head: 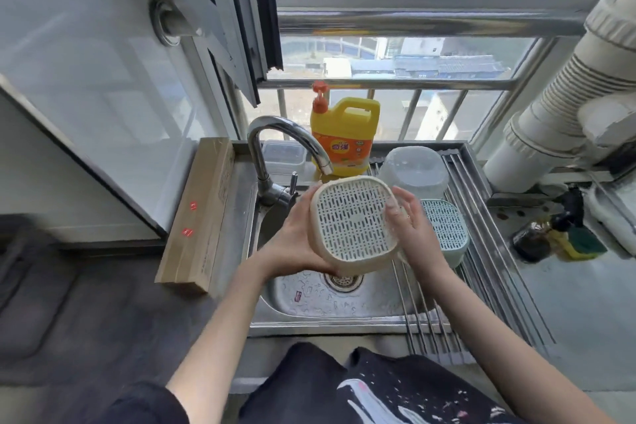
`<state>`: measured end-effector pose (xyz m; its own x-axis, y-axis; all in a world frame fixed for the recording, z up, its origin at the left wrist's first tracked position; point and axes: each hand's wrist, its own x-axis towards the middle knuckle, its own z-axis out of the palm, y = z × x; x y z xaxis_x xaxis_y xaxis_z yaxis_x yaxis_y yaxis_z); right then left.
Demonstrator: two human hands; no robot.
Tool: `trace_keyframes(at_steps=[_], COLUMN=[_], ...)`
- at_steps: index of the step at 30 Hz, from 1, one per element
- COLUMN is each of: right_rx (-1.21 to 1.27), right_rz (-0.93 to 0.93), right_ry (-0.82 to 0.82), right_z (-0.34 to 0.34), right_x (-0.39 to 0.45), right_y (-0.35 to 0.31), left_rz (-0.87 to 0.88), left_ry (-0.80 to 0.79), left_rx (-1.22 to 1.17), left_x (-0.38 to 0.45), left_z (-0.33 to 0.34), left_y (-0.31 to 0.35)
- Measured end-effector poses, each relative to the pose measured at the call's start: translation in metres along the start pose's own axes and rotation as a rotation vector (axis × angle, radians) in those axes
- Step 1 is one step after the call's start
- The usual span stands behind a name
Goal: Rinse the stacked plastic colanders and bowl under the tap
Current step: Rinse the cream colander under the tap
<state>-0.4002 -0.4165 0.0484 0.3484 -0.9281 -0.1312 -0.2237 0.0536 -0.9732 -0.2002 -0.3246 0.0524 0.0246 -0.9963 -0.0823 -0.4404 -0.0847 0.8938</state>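
Daylight from window; wide-angle bending at edges; slight blur.

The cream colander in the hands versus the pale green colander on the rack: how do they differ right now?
The cream colander is held over the sink by the left hand and right hand; the pale green colander rests on the drying rack, untouched. The cream one is tilted, base toward the camera; the green one lies base up. The cream one is fully visible; the green one is partly hidden behind the right hand. Both are rounded squares with slotted bases.

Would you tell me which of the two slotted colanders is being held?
The cream colander, held over the sink by both hands; the pale green colander rests upside down on the rack.
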Motion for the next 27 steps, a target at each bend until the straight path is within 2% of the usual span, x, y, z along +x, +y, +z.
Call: trace_keyframes(at_steps=[4, 9, 13, 21, 24, 27], right_rx=[0.013, 0.071, 0.058, -0.003, 0.02, 0.03], right_rz=[-0.057, -0.042, -0.071, -0.242, -0.256, -0.223], right_ry=[-0.089, -0.173, -0.205, -0.263, -0.286, -0.293], right_z=[-0.007, -0.02, -0.027, -0.039, -0.043, -0.045], right_x=[-0.013, -0.007, 0.001, 0.003, 0.002, 0.004], right_y=[0.009, 0.014, 0.013, 0.011, 0.012, 0.015], left_rz=[0.025, -0.097, -0.057, 0.035, 0.045, 0.014], left_ry=[0.101, 0.128, 0.181, 0.477, 0.502, 0.459], left_rx=[0.103, 0.101, 0.104, 0.32, 0.369, 0.387], left_x=[-0.018, -0.02, -0.021, -0.018, -0.018, -0.017], left_z=[0.016, 0.031, 0.037, 0.047, 0.048, 0.048], left_y=[0.012, 0.02, 0.023, 0.021, 0.02, 0.022])
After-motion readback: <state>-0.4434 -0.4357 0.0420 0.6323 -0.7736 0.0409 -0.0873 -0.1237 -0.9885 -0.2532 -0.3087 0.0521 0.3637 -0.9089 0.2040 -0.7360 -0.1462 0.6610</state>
